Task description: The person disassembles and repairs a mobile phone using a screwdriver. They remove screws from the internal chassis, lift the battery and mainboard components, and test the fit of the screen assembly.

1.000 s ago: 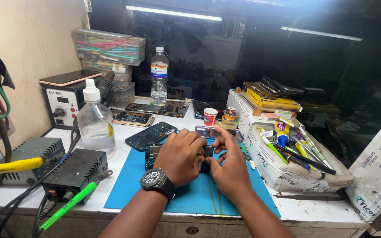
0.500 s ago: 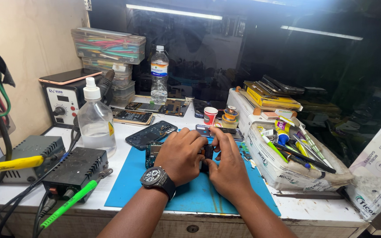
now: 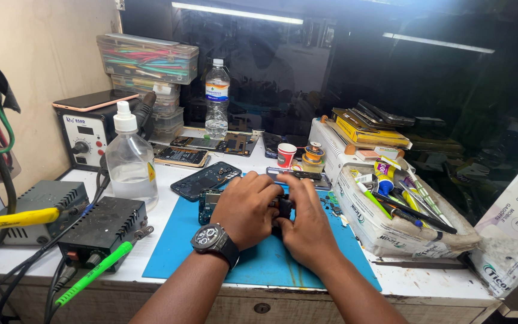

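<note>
Nothing much has shifted since the earlier frames: our hands stay huddled over the same spot. Our left hand [image 3: 248, 207], with the wristwatch [image 3: 211, 239], and our right hand [image 3: 308, 225] are pressed close together, fingertips pinching a small dark part [image 3: 283, 207] just above the blue mat [image 3: 259, 264]. A circuit board [image 3: 206, 204] lies touching our left hand, partly hidden. We judge the job mid-way: the phone is already opened, its dark back cover [image 3: 206, 179] set aside just beyond, nothing reassembled. Farther back stand the clear squeeze bottle [image 3: 130, 163] and water bottle [image 3: 217, 99].
</note>
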